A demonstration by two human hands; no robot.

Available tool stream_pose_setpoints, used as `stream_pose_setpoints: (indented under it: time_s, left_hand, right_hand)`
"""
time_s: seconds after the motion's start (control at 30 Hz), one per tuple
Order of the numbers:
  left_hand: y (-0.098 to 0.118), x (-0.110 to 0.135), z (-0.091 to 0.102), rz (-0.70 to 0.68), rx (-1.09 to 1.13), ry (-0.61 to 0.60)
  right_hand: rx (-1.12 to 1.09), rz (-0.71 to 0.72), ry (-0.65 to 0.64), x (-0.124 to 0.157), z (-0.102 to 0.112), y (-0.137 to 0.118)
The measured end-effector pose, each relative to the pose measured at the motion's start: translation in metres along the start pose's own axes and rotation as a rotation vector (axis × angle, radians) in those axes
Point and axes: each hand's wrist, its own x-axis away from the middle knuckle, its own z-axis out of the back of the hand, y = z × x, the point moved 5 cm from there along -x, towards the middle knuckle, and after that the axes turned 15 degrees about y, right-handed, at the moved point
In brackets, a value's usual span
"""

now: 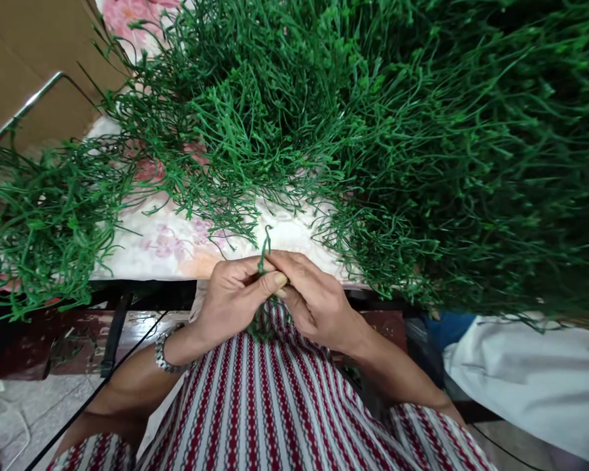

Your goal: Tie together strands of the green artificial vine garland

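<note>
My left hand [230, 297] and my right hand [314, 297] meet over my lap, both with fingers pinched on a small green plastic sprig [265, 252]. The sprig's thin stem sticks up between the fingertips and more green strands hang below the hands. A silver bracelet [164, 353] circles my left wrist. A large heap of green plastic grass sprigs [373, 131] covers the table just beyond my hands.
A smaller pile of green sprigs [39, 216] lies at the left. The table carries a floral cloth [177, 242]. Brown cardboard [19, 59] stands at the back left. A white sack [535, 379] sits at the lower right. My lap wears red and white stripes.
</note>
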Motion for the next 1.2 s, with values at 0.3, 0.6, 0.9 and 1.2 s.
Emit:
stream_pose_setpoints:
  time_s: [0.3, 0.6, 0.9, 1.2]
  left_hand:
    - [0.01, -0.015, 0.025, -0.124, 0.105, 0.31]
    - [0.014, -0.028, -0.001, 0.055, 0.147, 0.095]
    - [0.018, -0.023, -0.008, 0.099, 0.29, 0.083]
    - [0.029, -0.016, 0.003, -0.192, 0.098, 0.078]
  right_hand:
    - [0.18, -0.132, -0.087, 0.028, 0.006, -0.011]
    - [0.162, -0.303, 0.152, 0.021, 0.048, 0.004]
    - [0.296, -0.336, -0.269, 0.022, -0.004, 0.012]
    - [0.037, -0.409, 0.052, 0.022, 0.026, 0.015]
